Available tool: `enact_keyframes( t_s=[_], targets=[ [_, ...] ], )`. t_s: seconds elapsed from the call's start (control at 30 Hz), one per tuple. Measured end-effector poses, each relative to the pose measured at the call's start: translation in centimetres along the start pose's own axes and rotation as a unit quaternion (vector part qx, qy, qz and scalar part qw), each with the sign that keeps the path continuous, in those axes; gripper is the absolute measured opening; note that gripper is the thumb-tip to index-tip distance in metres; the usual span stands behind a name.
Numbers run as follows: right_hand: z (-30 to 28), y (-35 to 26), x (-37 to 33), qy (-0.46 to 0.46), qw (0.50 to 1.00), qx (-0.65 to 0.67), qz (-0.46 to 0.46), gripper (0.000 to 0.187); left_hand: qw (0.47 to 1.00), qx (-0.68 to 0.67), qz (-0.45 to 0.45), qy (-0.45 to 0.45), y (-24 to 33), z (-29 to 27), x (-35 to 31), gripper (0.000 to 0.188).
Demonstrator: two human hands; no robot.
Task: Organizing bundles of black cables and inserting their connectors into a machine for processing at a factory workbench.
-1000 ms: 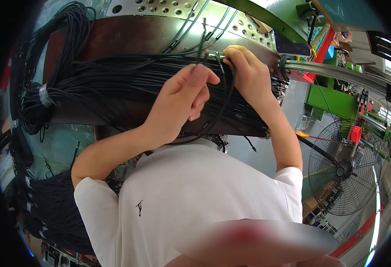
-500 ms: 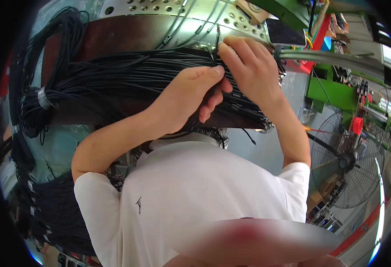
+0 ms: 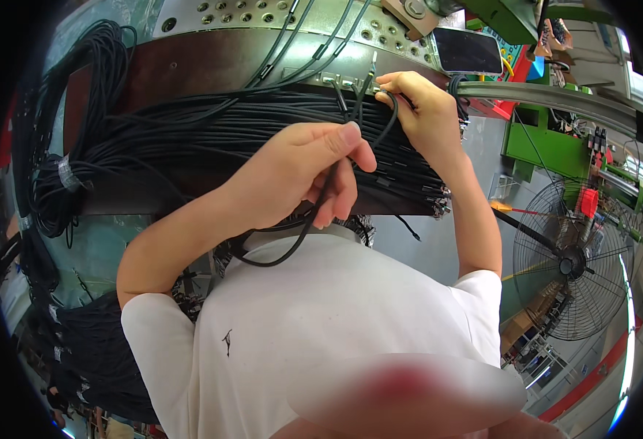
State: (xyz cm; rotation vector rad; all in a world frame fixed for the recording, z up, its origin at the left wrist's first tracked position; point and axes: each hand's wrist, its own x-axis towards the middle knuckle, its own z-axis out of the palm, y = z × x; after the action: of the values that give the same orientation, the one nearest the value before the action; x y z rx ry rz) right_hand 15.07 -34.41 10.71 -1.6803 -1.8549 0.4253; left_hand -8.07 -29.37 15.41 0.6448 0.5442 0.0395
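Observation:
My left hand is closed on a thin black cable, pinched between thumb and fingers. The cable sags in a loop below that hand, in front of my white shirt. Further right, my right hand pinches a black cable end with thumb and forefinger; from there the cable bends down toward my left hand. Between the hands a stripped cable end with bare thin wires points up. Under both hands lies a thick bundle of black cables, with many small connector ends at its right.
A perforated metal plate runs behind the dark brown board, with several cables across it. A phone-like black screen lies at the back right, above a metal rail. A floor fan stands at right; coiled cables lie at left.
My hands have moved apart, the right one slightly to the right and down. A cable loop now shows below my left hand, and another bends from my right fingertips.

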Motion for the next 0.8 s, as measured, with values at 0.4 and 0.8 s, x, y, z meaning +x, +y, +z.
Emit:
enact_keyframes(
  t_s=[0.4, 0.8],
  targets=[
    [0.1, -1.5, 0.2, 0.168, 0.973, -0.114, -0.114, 0.020, 1.000, -0.020, -0.019, -0.003, 0.0, 0.7, 1.6, 0.041],
    [-0.3, 0.2, -0.8, 0.110, 0.981, -0.109, -0.119, 0.017, 0.397, 0.809, 0.405, 0.154, 3.2, -5.7, 4.0, 0.021]
  ],
)
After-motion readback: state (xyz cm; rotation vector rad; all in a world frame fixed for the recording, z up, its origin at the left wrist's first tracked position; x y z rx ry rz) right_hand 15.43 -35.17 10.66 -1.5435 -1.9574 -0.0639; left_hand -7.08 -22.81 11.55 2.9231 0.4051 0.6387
